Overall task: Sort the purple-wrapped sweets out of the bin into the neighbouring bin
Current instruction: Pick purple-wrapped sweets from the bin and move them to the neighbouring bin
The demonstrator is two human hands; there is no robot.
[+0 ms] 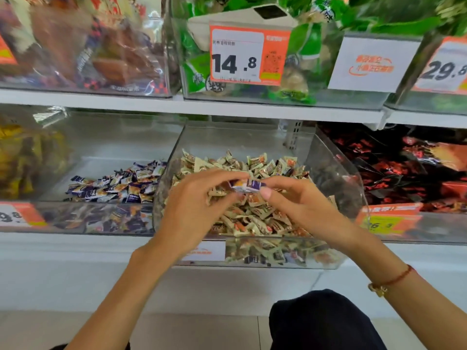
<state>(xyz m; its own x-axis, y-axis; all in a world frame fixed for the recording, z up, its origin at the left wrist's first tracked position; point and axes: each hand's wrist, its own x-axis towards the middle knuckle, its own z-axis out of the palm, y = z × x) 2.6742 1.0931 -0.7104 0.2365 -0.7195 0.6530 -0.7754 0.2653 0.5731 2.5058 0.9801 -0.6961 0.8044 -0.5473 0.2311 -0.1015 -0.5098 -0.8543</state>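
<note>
Dark-clothed knee (326,322) sits low at the bottom edge, and above it both forearms reach up to the shelf. At the centre, one small purple-and-white wrapped sweet (246,185) is pinched from both ends: the left hand (199,205) nips its left end with thumb and fingertips, and the right hand (300,200) clamps its right end the same way. A thin red cord bracelet (396,279) circles the right wrist. The sweet hangs just above the heap of beige-wrapped sweets (255,215) in the clear plastic middle bin (336,157). Just to the left, the neighbouring clear bin (106,145) holds a low pile of purple-wrapped sweets (118,183). An orange "14.8" price tag (242,55) hangs on the shelf above.
</note>
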